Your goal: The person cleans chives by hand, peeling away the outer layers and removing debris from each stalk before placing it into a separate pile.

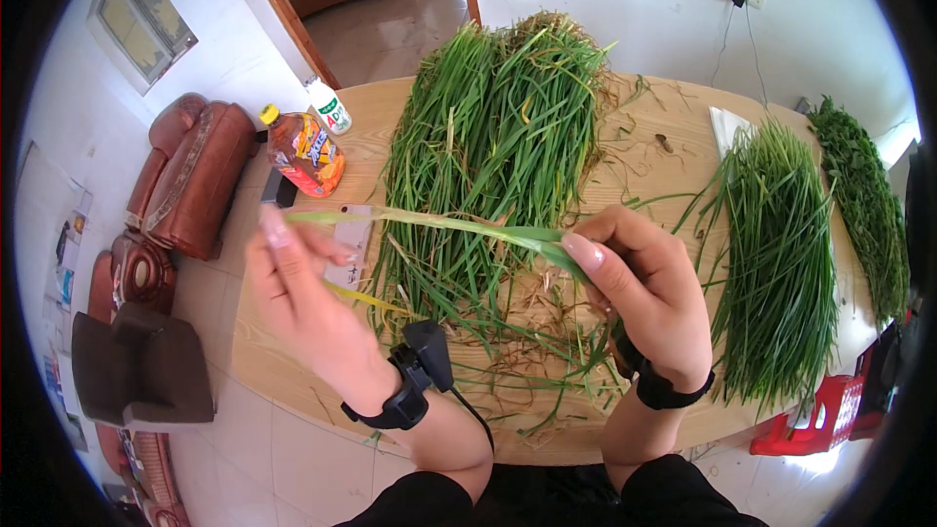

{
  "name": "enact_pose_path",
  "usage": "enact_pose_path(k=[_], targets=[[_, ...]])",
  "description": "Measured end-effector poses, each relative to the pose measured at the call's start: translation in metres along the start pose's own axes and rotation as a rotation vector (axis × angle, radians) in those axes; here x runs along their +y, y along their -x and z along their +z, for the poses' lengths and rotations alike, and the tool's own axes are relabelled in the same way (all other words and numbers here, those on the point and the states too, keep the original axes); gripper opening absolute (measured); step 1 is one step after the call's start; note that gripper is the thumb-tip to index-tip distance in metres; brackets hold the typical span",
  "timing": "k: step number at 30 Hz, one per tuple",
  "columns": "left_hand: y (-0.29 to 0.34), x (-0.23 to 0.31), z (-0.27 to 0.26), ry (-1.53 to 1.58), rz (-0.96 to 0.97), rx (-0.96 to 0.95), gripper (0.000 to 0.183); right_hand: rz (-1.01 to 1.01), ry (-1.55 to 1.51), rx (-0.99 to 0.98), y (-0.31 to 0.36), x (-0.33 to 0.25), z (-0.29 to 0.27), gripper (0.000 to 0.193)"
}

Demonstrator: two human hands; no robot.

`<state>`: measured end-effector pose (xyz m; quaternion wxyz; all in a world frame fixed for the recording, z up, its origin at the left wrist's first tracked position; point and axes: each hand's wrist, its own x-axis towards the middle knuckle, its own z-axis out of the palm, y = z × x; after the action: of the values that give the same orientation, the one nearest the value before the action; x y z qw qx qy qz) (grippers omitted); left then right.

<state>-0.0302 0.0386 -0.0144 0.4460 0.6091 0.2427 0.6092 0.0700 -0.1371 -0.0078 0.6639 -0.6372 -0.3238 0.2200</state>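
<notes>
Stretched level between my hands is a garlic chive stalk (439, 221), pale toward the left and green toward the right. My left hand (305, 283), slightly blurred, pinches its pale end between thumb and fingers. At the leafy end my right hand (644, 278) is closed, thumb pressed on the green blades. Behind the stalk lies a large heap of garlic chives (498, 127), with dry brown bits among the leaves. A tidier pile of chives (781, 263) rests to the right. Both wrists wear black straps, and the left one carries a small black device (427, 351).
Loose leaves and dry scraps (532, 351) litter the wooden table (293, 371). A drink bottle (305, 151) and a small white bottle (328, 105) stand at the far left. Bunched dark greens (859, 205) lie far right, near a red stool (815, 425).
</notes>
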Motion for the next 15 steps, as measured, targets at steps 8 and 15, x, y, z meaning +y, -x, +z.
enact_pose_path(k=[8,15], targets=[[0.004,0.02,-0.073,1.88,0.352,-0.4,0.029,-0.033,-0.076,0.148,0.002,0.002,-0.013,0.016],[-0.004,0.035,-0.053,1.758,0.222,-0.764,0.033,-0.059,0.14,0.038,0.003,0.001,-0.002,0.014]])
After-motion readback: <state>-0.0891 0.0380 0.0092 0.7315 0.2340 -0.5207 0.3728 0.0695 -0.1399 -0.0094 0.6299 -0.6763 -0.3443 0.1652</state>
